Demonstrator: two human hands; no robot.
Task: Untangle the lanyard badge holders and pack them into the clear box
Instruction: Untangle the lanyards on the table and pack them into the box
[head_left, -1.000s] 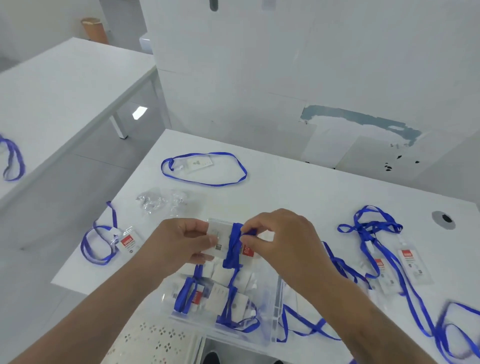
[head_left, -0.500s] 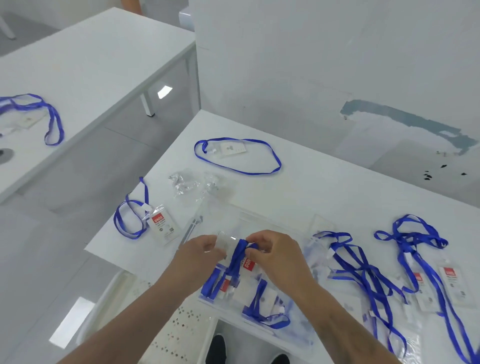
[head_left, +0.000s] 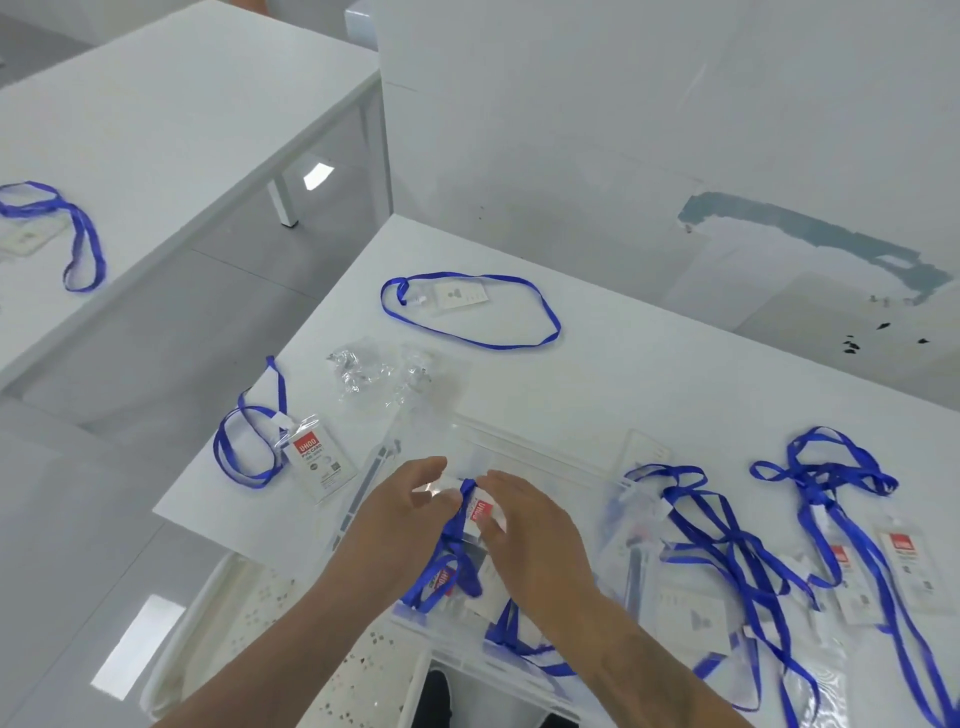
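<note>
From the head view I see both hands over the clear box, a see-through plastic bin at the near edge of the white tabletop. My left hand has its grip pinching the glossy clear sleeve of a wrapped badge holder, thumb and fingertips curled on its edge. My right hand lies palm down with fingers fairly straight, pressing that holder and its flat blue ribbon down onto other holders already in the box. The card's red label is too tilted to read. To the left lies a looped lanyard with a card whose red patch reads "UHOO". Farther back a thin blue loop lies open in an oval, beside crumpled clear wrappers. Right of the box sits a tangled pile of blue ribbons and sleeves.
</note>
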